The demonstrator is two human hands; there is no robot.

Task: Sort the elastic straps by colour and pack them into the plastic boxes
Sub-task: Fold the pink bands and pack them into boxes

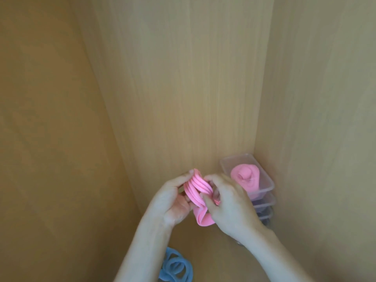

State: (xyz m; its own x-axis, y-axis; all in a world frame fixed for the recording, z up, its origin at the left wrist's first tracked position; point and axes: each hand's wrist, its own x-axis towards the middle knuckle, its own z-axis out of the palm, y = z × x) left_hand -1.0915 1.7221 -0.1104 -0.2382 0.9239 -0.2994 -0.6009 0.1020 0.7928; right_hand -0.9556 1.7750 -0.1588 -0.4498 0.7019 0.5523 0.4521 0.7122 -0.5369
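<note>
Both my hands hold a folded pink elastic strap [195, 189] in front of me. My left hand [173, 202] grips its left side, fingers curled round the folds. My right hand [230, 204] pinches the right side, and a loop of the strap hangs below between the hands. To the right stands a stack of clear plastic boxes [264, 192]; the top box holds a rolled pink strap [245, 177]. A pile of blue straps [176, 266] lies at the bottom edge, partly hidden by my left forearm.
Wooden panels [183, 78] wall in the space on the left, back and right, and the boxes sit in the right-hand corner. The lower boxes of the stack hold something dark that I cannot make out.
</note>
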